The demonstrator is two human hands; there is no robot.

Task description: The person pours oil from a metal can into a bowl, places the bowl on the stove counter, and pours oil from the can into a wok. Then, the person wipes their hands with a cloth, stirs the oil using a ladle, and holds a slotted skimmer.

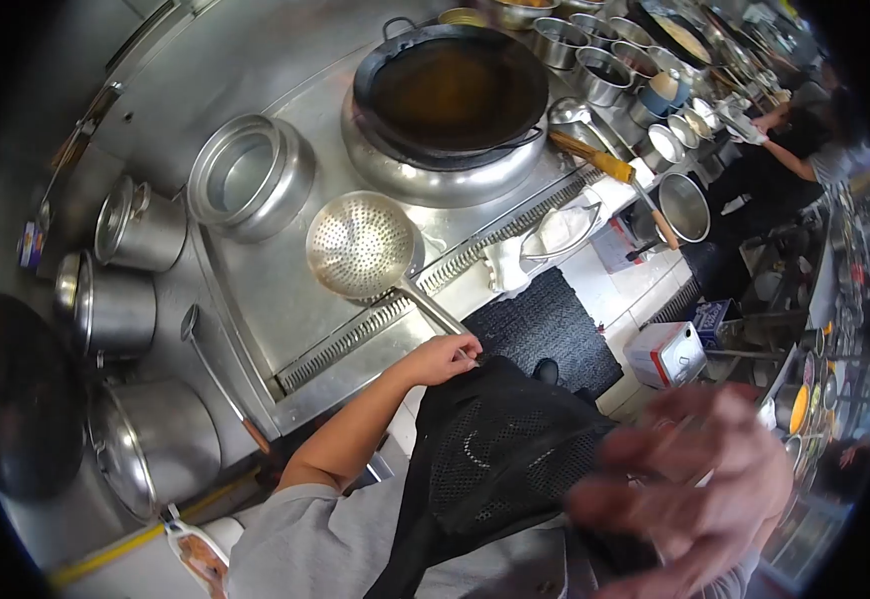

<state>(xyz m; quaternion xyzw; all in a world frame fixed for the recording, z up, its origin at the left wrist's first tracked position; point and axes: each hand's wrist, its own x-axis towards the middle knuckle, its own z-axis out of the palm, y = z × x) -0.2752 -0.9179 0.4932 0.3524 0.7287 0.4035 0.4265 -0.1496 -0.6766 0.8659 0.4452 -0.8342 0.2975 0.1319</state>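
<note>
My left hand (pixel 442 360) is closed at the handle end of a round perforated strainer (pixel 360 245), whose bowl lies over the metal counter. Behind the strainer, a dark wok (pixel 452 90) with liquid in it sits on a round metal burner ring (pixel 445 185). Close to the camera at the lower right is my right hand (pixel 694 479), raised and smeared by motion. Its fingers are too blurred to read, and nothing can be made out in it. A black apron (pixel 505 439) hangs between the two hands.
Lidded pots (pixel 170 444) stand left, beside a long-handled tool (pixel 220 374). An open pot (pixel 245 180) is on the counter (pixel 275 309). A brush (pixel 594 157), a ladle (pixel 570 112) and metal bowls (pixel 604 75) are at the upper right. Another person (pixel 804 140) stands far right.
</note>
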